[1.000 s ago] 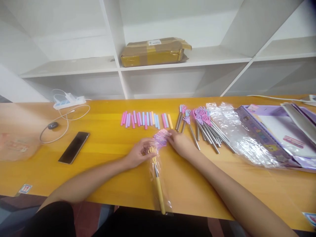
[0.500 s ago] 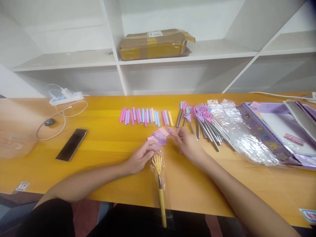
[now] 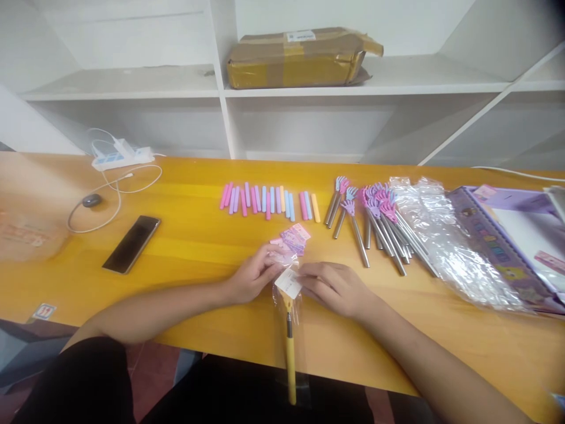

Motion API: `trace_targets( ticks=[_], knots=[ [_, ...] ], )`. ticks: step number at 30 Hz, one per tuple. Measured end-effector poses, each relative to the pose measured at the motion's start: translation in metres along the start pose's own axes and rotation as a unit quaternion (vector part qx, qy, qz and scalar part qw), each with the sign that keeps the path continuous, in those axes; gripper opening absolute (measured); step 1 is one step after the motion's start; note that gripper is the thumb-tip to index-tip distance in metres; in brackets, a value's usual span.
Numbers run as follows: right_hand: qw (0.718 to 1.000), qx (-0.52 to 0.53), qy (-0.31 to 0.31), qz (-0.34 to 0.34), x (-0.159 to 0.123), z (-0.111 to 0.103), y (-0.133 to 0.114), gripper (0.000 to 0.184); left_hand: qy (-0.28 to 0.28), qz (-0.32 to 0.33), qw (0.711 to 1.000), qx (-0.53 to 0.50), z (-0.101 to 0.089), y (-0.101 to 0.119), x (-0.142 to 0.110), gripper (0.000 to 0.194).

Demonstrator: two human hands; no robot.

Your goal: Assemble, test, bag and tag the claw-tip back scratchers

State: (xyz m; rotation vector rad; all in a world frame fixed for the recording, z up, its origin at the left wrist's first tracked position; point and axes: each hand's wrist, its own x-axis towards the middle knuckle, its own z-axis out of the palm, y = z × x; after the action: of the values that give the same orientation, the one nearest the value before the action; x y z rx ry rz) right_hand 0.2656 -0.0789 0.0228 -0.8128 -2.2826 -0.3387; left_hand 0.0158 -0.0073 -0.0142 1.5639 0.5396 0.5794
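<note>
A yellow hand-shaped back scratcher (image 3: pixel 290 353) in a clear plastic sleeve lies on the orange table (image 3: pixel 189 247), its handle hanging over the front edge. My left hand (image 3: pixel 253 277) pinches the top of the sleeve from the left. My right hand (image 3: pixel 335 287) holds a small white card (image 3: pixel 288 283) over the scratcher's head. A little pile of pink and purple cards (image 3: pixel 295 239) lies just behind both hands.
A row of pastel handle sleeves (image 3: pixel 269 201), several metal scratchers with pink and purple heads (image 3: pixel 375 221), clear bags (image 3: pixel 435 235) and a purple box (image 3: pixel 507 235) lie to the right. A phone (image 3: pixel 131 243), cable and power strip (image 3: pixel 121 158) lie left. A parcel (image 3: pixel 300 58) sits on the shelf.
My right hand came back from the card pile with a white card and set it over the scratcher's head. The camera view shifted slightly left and down.
</note>
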Motion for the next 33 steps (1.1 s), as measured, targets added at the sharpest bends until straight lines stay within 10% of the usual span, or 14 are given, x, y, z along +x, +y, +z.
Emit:
trace_targets(
  ticks=[9,16,21,25,33],
  knots=[
    [0.997,0.002,-0.067,0.031,-0.003,-0.001,-0.002,0.019,-0.027,0.021,0.997,0.070,-0.004,0.001,-0.001,0.046],
    [0.991,0.062,0.021,0.121,-0.010,0.010,0.001,0.010,-0.068,0.047,0.992,0.094,-0.002,-0.001,0.000,0.054],
    [0.869,0.284,0.078,0.397,-0.005,0.023,0.001,0.014,-0.081,0.065,0.992,0.073,0.000,-0.003,0.002,0.065],
    [0.749,0.444,0.095,0.483,0.002,0.026,0.001,0.031,-0.092,0.111,0.989,0.043,0.002,-0.006,0.002,0.052],
    [0.736,0.446,0.141,0.489,0.006,0.025,0.002,0.032,-0.044,0.102,0.986,0.121,0.000,0.007,0.002,0.052]
  ],
)
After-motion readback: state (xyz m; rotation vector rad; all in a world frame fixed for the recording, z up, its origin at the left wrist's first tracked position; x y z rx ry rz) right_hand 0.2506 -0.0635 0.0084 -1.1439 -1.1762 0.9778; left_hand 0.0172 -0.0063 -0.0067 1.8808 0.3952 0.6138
